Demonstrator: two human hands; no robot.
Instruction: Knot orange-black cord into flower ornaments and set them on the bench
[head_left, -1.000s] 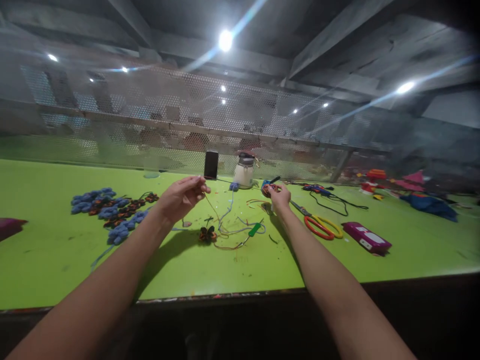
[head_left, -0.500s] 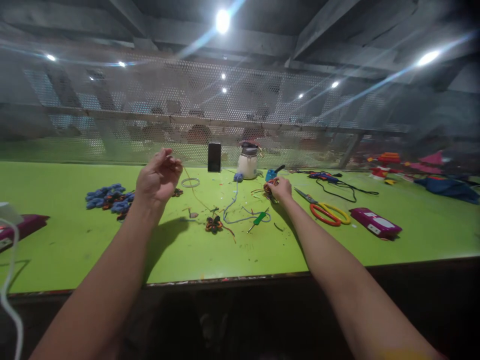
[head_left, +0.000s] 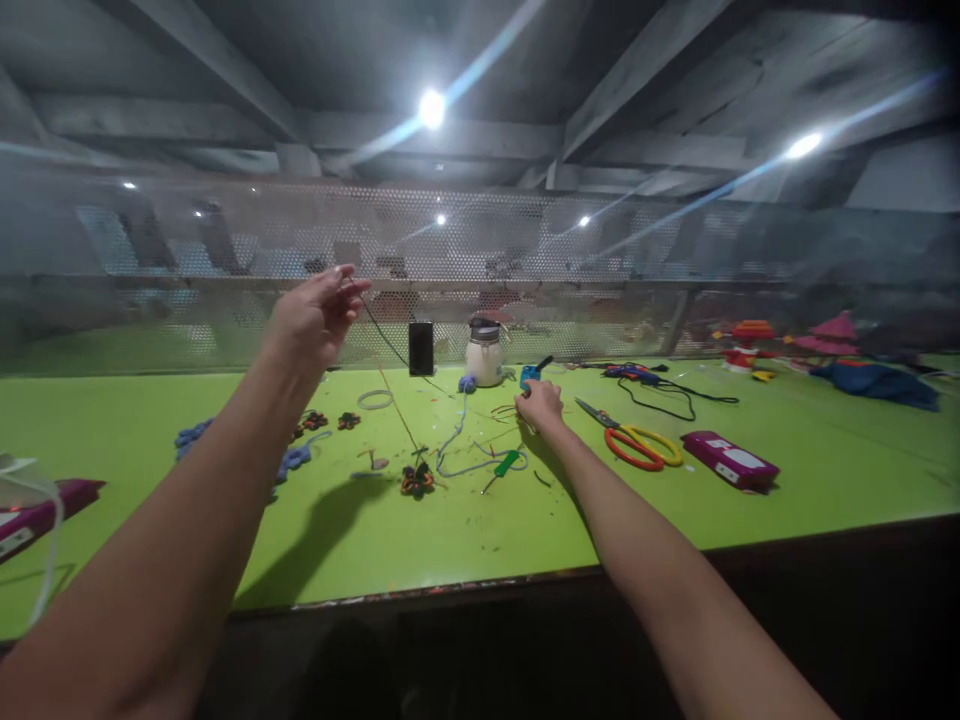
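Observation:
My left hand [head_left: 319,315] is raised above the table at left, its fingers pinched on a dark strand of yarn [head_left: 386,340]. The strand slants down to the right, toward my right hand [head_left: 540,405]. That hand rests on the table, fingers closed over a small bundle of dark and orange yarn, mostly hidden beneath it; loose ends [head_left: 504,408] stick out to its left. Between the hands lies a black-and-orange crocheted flower [head_left: 417,480] with an orange yarn tail. Beside it are a light blue cord [head_left: 450,440] and a green-handled crochet hook [head_left: 508,462].
Scissors with red and yellow handles [head_left: 637,447] and a purple box [head_left: 731,460] lie at right. Behind stand a white jar [head_left: 484,360], a black phone-like slab [head_left: 421,349] and a blue container [head_left: 529,376]. Blue crocheted pieces [head_left: 296,458] are partly behind my left forearm.
My left hand has risen and now draws a dark strand taut. My right hand has closed further over the yarn bundle, hiding most of it. The view has tilted upward.

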